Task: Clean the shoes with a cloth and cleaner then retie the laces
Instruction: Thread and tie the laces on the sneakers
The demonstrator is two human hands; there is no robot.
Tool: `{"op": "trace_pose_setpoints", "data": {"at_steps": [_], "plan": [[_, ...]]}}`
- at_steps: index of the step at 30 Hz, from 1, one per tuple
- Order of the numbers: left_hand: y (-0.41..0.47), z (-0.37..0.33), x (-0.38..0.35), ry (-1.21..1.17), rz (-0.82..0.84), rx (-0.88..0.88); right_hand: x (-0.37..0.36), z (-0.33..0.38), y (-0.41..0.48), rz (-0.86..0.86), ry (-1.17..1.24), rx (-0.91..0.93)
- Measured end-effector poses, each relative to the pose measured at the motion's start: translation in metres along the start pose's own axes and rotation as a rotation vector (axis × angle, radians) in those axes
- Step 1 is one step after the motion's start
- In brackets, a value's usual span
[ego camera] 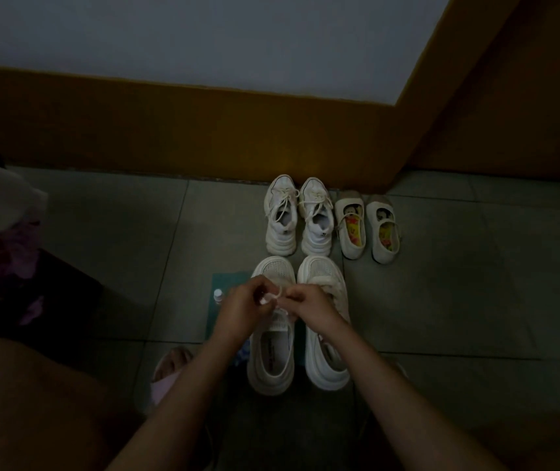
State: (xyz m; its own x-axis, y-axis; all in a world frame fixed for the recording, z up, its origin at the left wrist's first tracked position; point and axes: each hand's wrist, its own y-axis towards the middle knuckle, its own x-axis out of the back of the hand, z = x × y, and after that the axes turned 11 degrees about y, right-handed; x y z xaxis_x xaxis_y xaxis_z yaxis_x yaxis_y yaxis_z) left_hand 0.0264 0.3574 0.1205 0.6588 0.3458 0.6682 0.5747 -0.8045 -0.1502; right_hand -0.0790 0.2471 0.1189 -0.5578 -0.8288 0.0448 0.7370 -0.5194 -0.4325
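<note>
two grips tight on lace (275, 294): left hand (239, 309), right hand (310, 305); grey tile floor (441, 283), orange wall (169, 130)

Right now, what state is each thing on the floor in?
lace: looped, knot unfinished
left hand: pinches the lace
right hand: pinches the lace
near left sneaker: upright, being laced
far sneakers: upright, laced
strap shoes: upright, side by side
bottle: upright, capped
teal cloth: flat on floor

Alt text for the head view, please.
The left hand and right hand pinch a white lace over the left sneaker of a near pair on a dim tiled floor. A small bottle stands on a teal cloth beside it; white laced sneakers and strap flats sit by the wall.
</note>
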Motion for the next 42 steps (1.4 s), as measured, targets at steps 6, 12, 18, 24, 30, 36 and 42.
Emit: {"op": "trace_pose_setpoints", "data": {"at_steps": [6, 12, 18, 24, 30, 36, 42], "plan": [[-0.012, -0.009, -0.011, 0.164, -0.133, -0.165, 0.005, -0.008, -0.004, 0.018, -0.007, -0.014], [-0.011, -0.009, -0.012, 0.070, -0.132, -0.154, 0.005, -0.006, -0.003, 0.020, 0.163, -0.038], [-0.012, -0.005, -0.008, -0.067, -0.133, -0.107, 0.009, -0.001, -0.005, 0.074, 0.065, -0.015], [-0.012, 0.006, -0.011, -0.014, -0.160, 0.005, 0.017, -0.001, -0.006, 0.039, -0.153, -0.010], [-0.017, 0.011, -0.003, -0.093, -0.227, 0.099, 0.023, 0.000, -0.009, 0.047, -0.437, -0.030], [-0.033, 0.007, -0.009, -0.509, -0.176, 0.393, 0.023, 0.004, -0.008, 0.064, -0.799, -0.028], [-0.030, 0.007, -0.007, -0.650, -0.176, 0.525, 0.021, 0.002, -0.007, 0.067, -0.878, -0.038]]}}
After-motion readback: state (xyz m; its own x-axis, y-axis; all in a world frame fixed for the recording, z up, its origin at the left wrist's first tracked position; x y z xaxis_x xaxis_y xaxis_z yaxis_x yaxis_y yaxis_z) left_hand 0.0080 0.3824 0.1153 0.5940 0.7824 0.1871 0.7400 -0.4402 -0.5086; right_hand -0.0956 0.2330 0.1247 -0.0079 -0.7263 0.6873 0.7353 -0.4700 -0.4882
